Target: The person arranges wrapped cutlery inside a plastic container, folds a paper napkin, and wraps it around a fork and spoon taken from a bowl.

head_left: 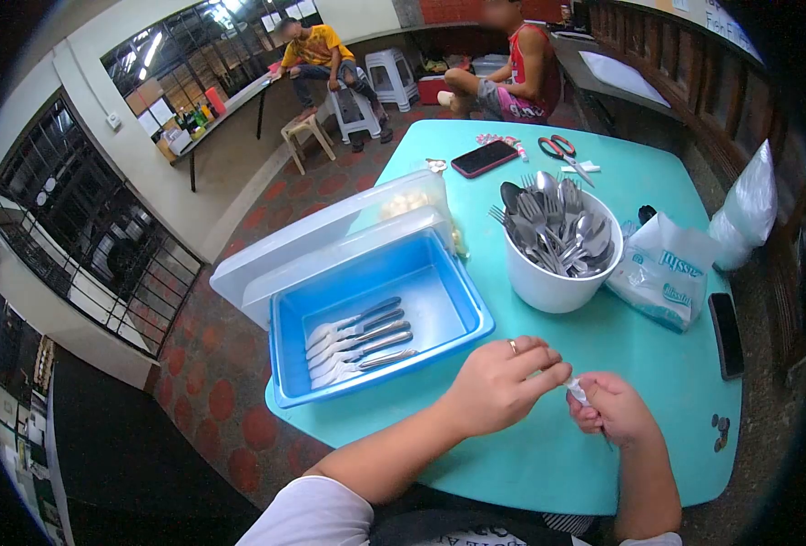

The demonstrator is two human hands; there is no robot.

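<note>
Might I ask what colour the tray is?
The tray is blue, seen best in the head view.

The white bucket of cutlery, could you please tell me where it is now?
In the head view, the white bucket stands right of centre on the table, between the blue tray and the plastic pack.
</note>
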